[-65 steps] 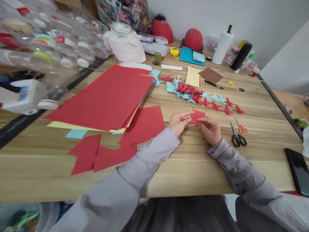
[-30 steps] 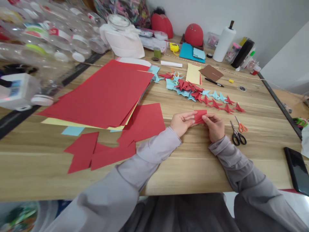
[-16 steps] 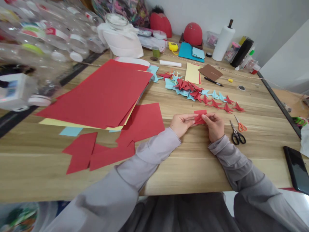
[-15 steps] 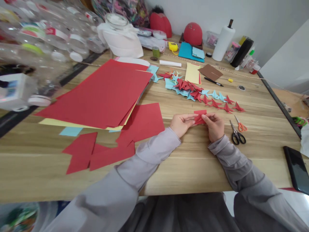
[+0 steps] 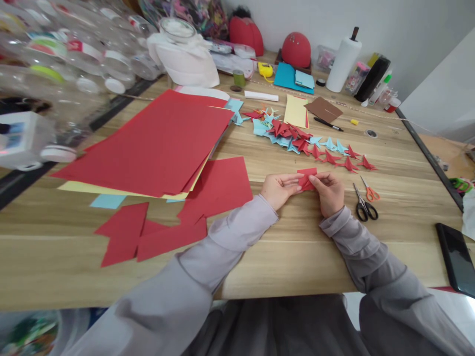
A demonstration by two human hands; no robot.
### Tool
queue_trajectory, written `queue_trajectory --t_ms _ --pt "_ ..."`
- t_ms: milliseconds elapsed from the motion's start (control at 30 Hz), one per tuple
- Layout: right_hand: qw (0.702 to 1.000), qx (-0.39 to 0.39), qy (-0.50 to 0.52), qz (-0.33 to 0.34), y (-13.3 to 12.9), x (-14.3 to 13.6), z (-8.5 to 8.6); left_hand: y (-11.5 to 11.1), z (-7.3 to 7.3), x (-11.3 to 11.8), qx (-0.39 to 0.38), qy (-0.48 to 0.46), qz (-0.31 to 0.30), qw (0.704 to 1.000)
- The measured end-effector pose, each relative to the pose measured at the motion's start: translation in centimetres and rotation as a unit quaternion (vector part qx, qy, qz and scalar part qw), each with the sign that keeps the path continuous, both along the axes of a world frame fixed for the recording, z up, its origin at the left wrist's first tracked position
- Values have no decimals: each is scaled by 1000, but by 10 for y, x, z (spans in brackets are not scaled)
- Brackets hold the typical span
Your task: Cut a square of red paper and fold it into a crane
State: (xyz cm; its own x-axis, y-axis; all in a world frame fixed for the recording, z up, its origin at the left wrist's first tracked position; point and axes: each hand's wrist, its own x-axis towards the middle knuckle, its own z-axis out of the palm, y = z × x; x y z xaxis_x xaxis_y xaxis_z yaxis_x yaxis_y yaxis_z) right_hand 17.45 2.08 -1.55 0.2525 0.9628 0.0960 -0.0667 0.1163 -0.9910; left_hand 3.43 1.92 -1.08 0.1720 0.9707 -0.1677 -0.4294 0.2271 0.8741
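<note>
A small folded piece of red paper (image 5: pixel 306 179) is held between both hands above the wooden table. My left hand (image 5: pixel 279 190) grips its left side, fingers pointing right. The thumb and fingers of my right hand (image 5: pixel 328 192) pinch its right side. Just beyond the hands lies a row of folded red and light blue paper cranes (image 5: pixel 330 158). To the left are a flat red sheet (image 5: pixel 226 185), cut red pieces (image 5: pixel 126 230) and a large stack of red sheets (image 5: pixel 156 143).
Black scissors (image 5: pixel 362 203) and orange scissors (image 5: pixel 370 190) lie right of my right hand. A phone (image 5: pixel 456 259) is at the right edge. Plastic bottles (image 5: pixel 85 54) crowd the far left. A pen (image 5: pixel 328 123) and a white roll (image 5: pixel 343 64) are farther back.
</note>
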Motion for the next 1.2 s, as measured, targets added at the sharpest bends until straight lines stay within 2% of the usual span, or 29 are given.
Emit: queue_trajectory --t_ms 567,800,900,1033,1200 --pt "1000 -6 30 -4 1 -1 1 0 -2 2 7 4 10 1000" --pt "999 -5 42 7 1 -1 5 -1 4 1 -27 -59 25 998" --pt "998 -8 53 11 1 -1 4 -2 9 1 -66 -64 -15 996" --pt "999 -7 48 21 0 -2 3 -4 14 2 -71 14 -85 994" --pt "999 2 22 30 -3 -4 4 -5 15 4 -78 64 -110 989"
